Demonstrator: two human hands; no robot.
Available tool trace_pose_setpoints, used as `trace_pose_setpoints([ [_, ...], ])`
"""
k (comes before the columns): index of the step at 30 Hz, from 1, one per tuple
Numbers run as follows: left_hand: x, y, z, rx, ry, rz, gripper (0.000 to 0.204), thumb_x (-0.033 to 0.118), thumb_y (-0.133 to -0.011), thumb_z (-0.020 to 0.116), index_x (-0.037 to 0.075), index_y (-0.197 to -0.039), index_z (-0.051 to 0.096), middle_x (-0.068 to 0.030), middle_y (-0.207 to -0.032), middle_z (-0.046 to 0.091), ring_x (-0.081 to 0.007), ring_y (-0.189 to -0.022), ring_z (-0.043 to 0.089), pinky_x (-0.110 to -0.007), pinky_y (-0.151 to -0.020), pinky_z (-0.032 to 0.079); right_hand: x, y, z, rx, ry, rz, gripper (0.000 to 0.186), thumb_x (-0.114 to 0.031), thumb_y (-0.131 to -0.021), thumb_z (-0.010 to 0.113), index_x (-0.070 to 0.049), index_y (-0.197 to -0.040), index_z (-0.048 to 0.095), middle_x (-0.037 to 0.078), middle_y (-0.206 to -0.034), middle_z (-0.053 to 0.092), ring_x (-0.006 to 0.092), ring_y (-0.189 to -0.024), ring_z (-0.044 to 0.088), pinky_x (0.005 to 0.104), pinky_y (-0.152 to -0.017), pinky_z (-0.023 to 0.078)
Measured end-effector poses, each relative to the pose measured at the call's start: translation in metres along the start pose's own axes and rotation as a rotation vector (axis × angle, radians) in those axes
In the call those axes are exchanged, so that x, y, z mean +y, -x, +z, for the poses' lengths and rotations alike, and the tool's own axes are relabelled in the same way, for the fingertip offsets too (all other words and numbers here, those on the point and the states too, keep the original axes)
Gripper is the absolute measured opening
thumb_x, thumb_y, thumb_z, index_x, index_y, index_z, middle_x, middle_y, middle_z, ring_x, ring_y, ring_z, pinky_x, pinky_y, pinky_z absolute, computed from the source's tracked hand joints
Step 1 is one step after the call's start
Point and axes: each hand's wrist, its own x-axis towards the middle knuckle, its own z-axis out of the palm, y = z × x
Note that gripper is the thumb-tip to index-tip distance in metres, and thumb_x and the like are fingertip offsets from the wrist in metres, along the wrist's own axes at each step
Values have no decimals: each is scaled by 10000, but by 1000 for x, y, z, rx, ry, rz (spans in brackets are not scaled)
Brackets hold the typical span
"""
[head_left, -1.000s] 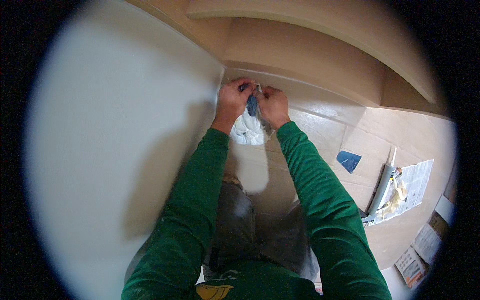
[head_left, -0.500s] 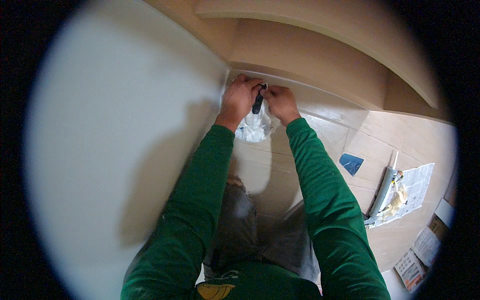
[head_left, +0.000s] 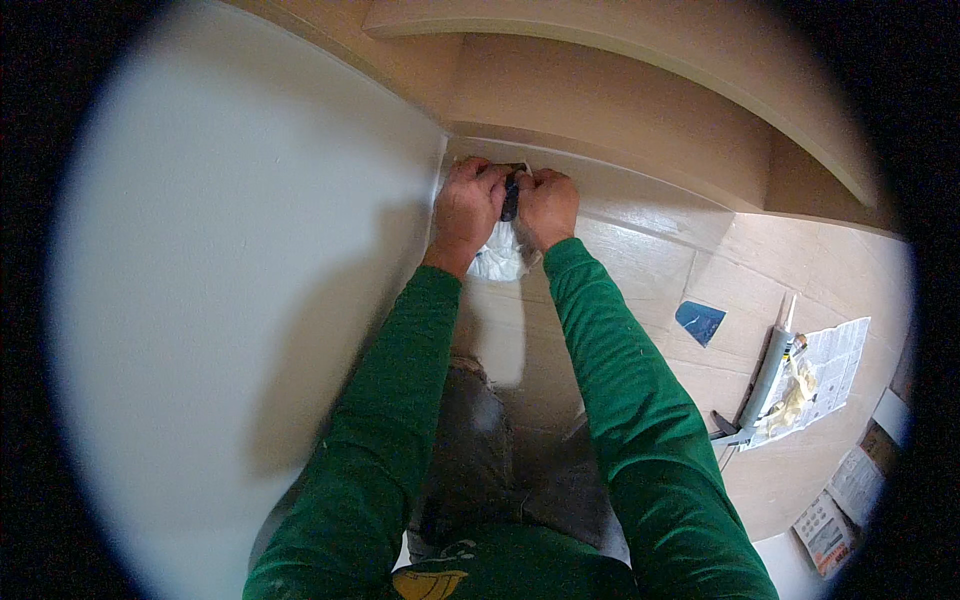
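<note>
Both my hands are together low in the corner, at the base of the wooden unit. My left hand [head_left: 468, 208] is closed with its fingertips at the upper end of a short black handle-like thing [head_left: 509, 203]. From the other side my right hand [head_left: 549, 210] pinches the same end. Fingers cover that upper end, so what it is fixed to stays hidden. Just beneath and behind the hands lies a crumpled white bag or sheet [head_left: 498, 257] on the floor.
A white wall [head_left: 230, 240] rises close on the left; wooden shelving [head_left: 610, 95] stands ahead. On the wood-look floor to the right lie a blue flat piece [head_left: 700, 322], a caulking gun with a grey tube [head_left: 766, 380], and newspaper [head_left: 846, 345] bearing crumpled yellowish material [head_left: 797, 392].
My right hand has turned and come in closer to the left. The black thing is more covered by fingers, and the view has shifted slightly.
</note>
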Motion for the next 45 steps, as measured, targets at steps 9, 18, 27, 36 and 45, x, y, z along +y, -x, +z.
trace_pose_setpoints([
  [9,-11,-7,-6,-149,197,-112,300,200,-953,658,90,-1227,705,-183,-1222,696,-392,-1073,676,-473,-950,544,-4,12,-26,-217,-240,-57,368,-331,-963,636,17,-1010,748,288,-1021,715,481,-970,672,545,-886,522],
  [18,-17,-21,-13,-270,476,-348,245,260,-965,688,58,-1076,770,-174,-1021,764,-362,-945,730,-441,-861,574,15,16,-34,-353,-298,-137,407,-312,-971,638,4,-1221,696,290,-1114,711,484,-1056,669,523,-970,518],
  [27,-7,-3,-13,-16,151,-11,169,186,-932,693,91,-1052,765,-126,-1023,737,-342,-954,704,-439,-843,579,-1,23,-33,-193,-240,3,327,-270,-936,637,-10,-1117,718,279,-1042,726,475,-996,689,540,-918,529],
  [36,3,6,-21,-127,31,153,413,235,-815,772,59,-1186,731,-192,-1135,661,-379,-1083,628,-461,-950,533,-14,25,-15,-16,-244,72,290,-237,-923,638,-5,-1069,732,291,-993,721,493,-945,689,550,-869,544],
  [45,-3,1,-27,-262,42,172,562,266,-813,773,45,-1319,669,-234,-1216,620,-401,-1166,584,-488,-1032,487,-5,17,-11,-51,-339,165,322,-281,-903,669,23,-958,758,273,-968,732,466,-908,700,516,-863,550],
])
